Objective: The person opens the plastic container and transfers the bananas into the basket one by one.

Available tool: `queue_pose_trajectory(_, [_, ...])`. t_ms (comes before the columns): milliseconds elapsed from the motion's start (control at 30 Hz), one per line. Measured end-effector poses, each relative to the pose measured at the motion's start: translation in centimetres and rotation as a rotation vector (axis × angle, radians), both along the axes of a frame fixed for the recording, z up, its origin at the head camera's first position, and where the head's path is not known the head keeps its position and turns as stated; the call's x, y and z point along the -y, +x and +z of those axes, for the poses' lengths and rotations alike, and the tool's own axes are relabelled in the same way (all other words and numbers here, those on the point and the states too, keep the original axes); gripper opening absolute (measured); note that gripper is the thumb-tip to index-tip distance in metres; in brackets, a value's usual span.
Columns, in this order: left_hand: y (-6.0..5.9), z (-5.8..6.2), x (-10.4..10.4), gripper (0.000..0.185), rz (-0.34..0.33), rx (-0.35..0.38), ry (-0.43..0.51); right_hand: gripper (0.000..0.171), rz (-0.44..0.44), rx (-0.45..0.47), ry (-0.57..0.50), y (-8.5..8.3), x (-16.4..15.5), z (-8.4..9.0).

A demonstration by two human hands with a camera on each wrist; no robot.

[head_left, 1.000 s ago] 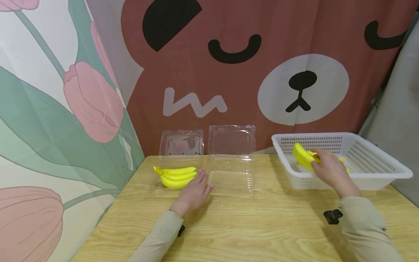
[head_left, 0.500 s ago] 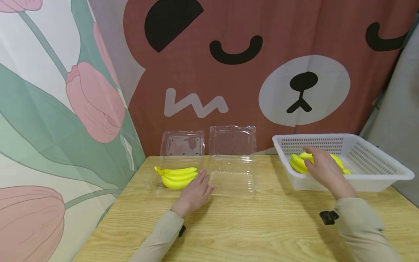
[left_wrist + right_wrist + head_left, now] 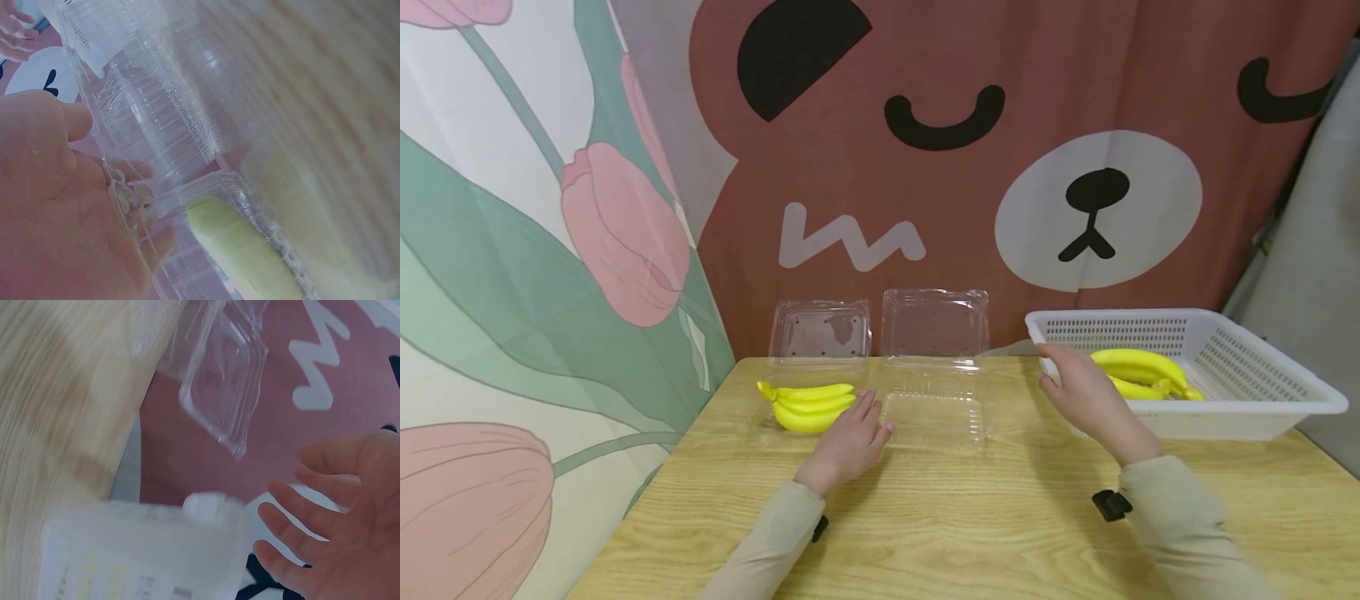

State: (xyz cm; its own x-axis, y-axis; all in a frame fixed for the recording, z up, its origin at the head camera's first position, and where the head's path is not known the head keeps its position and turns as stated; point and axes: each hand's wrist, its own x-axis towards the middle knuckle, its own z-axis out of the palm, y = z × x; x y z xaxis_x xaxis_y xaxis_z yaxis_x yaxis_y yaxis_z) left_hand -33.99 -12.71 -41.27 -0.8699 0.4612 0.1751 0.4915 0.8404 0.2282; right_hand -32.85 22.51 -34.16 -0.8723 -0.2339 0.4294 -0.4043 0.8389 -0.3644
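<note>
A bunch of yellow bananas lies in the left clear plastic clamshell box, whose lid stands up at the back. My left hand rests at that box's right edge, fingers extended; the left wrist view shows the fingertips through the plastic beside a banana. A second clamshell box, lid raised, stands just right of it with no fruit inside. Over the left rim of the white basket is my right hand, holding nothing, its fingers loosely spread in the right wrist view. More bananas lie in the basket, partly hidden by that hand.
All this stands on a wooden table. Behind the boxes and basket hangs a brown bear-print curtain. A tulip-print curtain borders the left side. Pale grey fabric hangs at the right.
My right hand has let go of a banana bunch, which now lies in the basket, and has moved left to the basket's rim. My left hand has stayed at the box.
</note>
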Motion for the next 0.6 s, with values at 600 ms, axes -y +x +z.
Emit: queue_pose_trajectory(600, [-0.1,0.1,0.1,0.066,0.02,0.017,-0.027,0.046,0.125,0.02,-0.023,-1.1,10.2,-0.4])
